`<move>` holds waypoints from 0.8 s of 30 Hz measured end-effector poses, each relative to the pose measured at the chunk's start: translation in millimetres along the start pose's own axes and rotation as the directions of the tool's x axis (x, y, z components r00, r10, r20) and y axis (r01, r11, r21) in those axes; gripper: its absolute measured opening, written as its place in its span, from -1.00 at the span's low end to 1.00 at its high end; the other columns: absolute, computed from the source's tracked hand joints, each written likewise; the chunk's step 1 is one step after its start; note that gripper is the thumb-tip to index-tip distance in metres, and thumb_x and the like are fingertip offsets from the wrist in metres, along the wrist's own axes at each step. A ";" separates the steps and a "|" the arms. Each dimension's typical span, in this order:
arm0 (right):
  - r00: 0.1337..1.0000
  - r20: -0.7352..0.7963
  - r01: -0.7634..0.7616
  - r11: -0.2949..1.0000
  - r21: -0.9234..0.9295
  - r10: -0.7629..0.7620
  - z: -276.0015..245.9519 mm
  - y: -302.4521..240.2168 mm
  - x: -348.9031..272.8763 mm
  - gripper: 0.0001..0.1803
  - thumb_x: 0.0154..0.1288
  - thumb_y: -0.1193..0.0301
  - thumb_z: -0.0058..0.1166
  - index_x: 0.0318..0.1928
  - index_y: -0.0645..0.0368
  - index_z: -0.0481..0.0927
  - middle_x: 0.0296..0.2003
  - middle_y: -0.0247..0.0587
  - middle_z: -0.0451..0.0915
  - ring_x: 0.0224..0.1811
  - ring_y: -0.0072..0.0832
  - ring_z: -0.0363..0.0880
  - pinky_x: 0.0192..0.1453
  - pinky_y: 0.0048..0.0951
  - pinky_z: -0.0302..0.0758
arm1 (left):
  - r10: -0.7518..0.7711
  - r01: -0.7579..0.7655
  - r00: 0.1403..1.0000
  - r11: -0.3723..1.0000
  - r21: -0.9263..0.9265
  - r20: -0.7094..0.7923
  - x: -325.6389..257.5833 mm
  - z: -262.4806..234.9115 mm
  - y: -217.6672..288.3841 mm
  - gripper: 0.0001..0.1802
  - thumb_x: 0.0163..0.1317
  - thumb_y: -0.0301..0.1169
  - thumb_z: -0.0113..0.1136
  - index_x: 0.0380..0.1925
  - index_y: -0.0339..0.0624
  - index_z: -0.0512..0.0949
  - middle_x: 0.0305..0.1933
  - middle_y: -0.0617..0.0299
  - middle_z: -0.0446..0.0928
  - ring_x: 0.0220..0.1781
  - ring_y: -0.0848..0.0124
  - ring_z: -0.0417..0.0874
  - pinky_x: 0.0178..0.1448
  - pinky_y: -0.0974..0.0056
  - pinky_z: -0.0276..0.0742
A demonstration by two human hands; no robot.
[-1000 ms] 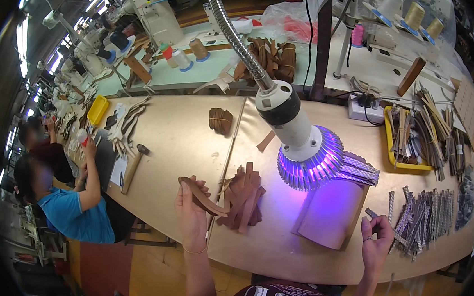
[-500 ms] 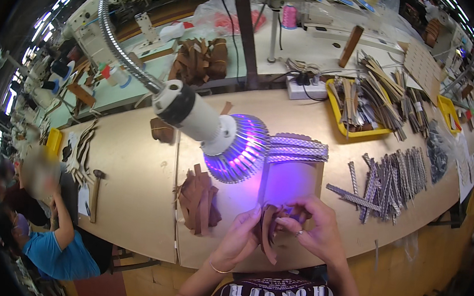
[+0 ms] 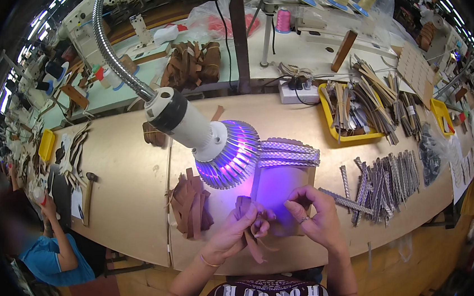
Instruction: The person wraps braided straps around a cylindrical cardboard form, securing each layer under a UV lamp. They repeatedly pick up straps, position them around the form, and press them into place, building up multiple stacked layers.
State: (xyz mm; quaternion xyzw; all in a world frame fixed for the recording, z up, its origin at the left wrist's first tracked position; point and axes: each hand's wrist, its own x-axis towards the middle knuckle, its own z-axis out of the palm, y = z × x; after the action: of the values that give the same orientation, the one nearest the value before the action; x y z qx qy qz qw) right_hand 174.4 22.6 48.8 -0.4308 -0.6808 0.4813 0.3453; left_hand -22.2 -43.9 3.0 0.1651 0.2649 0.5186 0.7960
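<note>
A small bunch of brown leather strips (image 3: 253, 247) is gripped in my left hand (image 3: 230, 235), its ends hanging below the fingers. My right hand (image 3: 321, 220) is apart from it, to the right, over the edge of a flat board (image 3: 279, 185). Its thumb and forefinger come together in a pinch; anything between them is too small to make out. Grey-and-white braided strips (image 3: 290, 154) lie side by side across the board's far end. A lamp (image 3: 228, 154) on a bendable metal neck throws violet light over the board. Left of my hands is a pile of brown strips (image 3: 189, 206).
More braided strips (image 3: 383, 183) lie loose on the right. Behind them stands a yellow tray (image 3: 355, 139) of narrow strips, beside a white power strip (image 3: 298, 94). A hammer (image 3: 88, 200) rests on the left. A co-worker in a blue shirt (image 3: 58, 259) sits at far left.
My hands have separated: the right has let go of the brown strips and moved right and slightly up. The left keeps the bunch, now slightly further left. The whole view has shifted a little.
</note>
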 end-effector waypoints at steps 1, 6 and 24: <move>0.998 0.031 -0.055 0.995 0.083 0.053 -1.1 -2.5 0.0 -0.83 0.29 0.43 0.27 -0.29 0.29 0.60 -0.47 -0.38 0.57 -0.44 -0.66 0.45 -0.33 -0.58 0.41 | 0.028 -0.022 0.998 0.995 0.102 -0.055 1.7 1.0 1.2 -0.67 0.50 -0.16 -0.02 -0.03 -0.22 0.45 -0.09 0.13 0.53 -0.27 0.46 0.48 -0.20 0.38 0.40; 0.934 0.245 -0.303 0.940 0.157 0.260 4.7 -11.3 -6.6 -0.81 0.30 0.38 0.29 -0.28 0.27 0.63 -0.51 -0.51 0.52 -0.47 -0.77 0.37 -0.38 -0.63 0.34 | 0.217 -0.102 0.963 0.837 0.538 -0.156 5.6 8.1 -1.3 -0.77 0.42 -0.28 0.17 -0.17 -0.24 0.54 -0.15 0.22 0.57 -0.23 0.53 0.51 -0.13 0.40 0.44; 0.939 -0.233 -0.205 0.954 0.218 0.255 -17.0 43.9 -1.2 -0.85 0.36 0.43 0.20 -0.28 0.28 0.67 -0.47 -0.46 0.59 -0.41 -0.77 0.44 -0.29 -0.69 0.36 | 0.276 -0.111 0.932 0.835 0.540 -0.236 39.6 -28.3 16.9 -0.78 0.27 -0.52 0.30 -0.13 -0.31 0.52 -0.30 0.24 0.59 -0.37 0.51 0.63 -0.25 0.44 0.55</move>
State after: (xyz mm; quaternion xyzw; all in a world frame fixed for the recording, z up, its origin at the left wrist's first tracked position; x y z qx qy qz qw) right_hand 201.1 34.9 11.9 -0.5316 -0.5254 0.5213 0.4118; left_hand -38.8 -1.2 -20.6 0.3171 0.4956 0.5260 0.6141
